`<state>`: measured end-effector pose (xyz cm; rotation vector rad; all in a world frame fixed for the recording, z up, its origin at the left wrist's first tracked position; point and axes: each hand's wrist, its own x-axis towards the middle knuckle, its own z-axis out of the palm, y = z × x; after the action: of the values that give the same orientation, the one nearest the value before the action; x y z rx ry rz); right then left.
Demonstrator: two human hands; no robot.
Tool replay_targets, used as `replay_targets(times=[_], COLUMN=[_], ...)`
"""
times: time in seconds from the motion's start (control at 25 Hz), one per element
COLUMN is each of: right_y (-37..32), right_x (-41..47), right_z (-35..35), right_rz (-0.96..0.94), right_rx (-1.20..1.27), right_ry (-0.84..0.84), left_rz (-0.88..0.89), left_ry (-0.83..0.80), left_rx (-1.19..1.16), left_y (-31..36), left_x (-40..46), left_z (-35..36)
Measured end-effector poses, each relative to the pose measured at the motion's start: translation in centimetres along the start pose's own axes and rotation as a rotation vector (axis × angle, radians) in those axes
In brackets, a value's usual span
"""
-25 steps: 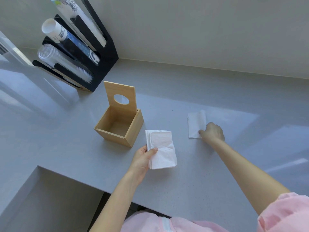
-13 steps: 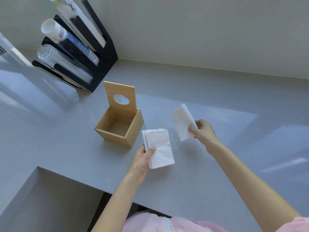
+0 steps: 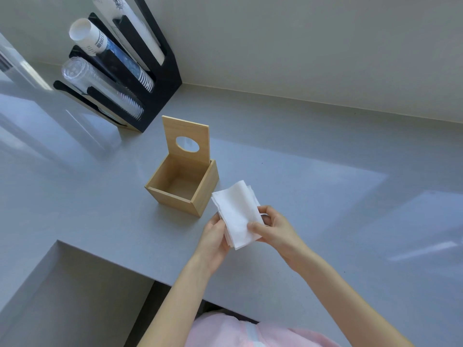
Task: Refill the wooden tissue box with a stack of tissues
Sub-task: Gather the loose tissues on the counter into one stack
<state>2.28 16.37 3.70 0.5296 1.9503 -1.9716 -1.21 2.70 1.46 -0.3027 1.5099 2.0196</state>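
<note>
Head view: left hand [image 3: 213,240] and right hand [image 3: 274,229] both grip the tissue stack [image 3: 236,212] at frame centre, just right of the open, empty wooden tissue box [image 3: 183,181] on the counter [image 3: 325,196].

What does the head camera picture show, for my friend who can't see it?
Two hands, the left hand and the right hand, hold a stack of white tissues above a grey counter, just right of an open, empty wooden tissue box with its lid standing up. A black rack of cups sits behind, against the wall.
</note>
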Motion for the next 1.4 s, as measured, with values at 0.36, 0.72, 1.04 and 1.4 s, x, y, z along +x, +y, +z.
replay_targets(times=[0.36, 0.72, 1.04, 1.4], right_y=[1.3, 1.4, 1.9, 1.1], right_x=[0.1, 0.0, -0.2, -0.1], right_z=[0.9, 1.6, 0.8, -1.8], right_rz=[-0.028, -0.048, -0.009, 0.125], right_rx=[-0.214, -0.246, -0.249, -0.131], right_ry=[0.197, 0.222, 0.189, 0.002], left_rz=[-0.022, 0.030, 0.063, 0.071], left_ry=[-0.083, -0.095, 0.041, 0.009], left_rx=[-0.054, -0.139, -0.106, -0.064], left_y=[-0.6, -1.4, -1.2, -0.5], left_x=[-0.3, -0.2, -0.4, -1.2], left_z=[0.1, -0.1, -0.8, -0.6])
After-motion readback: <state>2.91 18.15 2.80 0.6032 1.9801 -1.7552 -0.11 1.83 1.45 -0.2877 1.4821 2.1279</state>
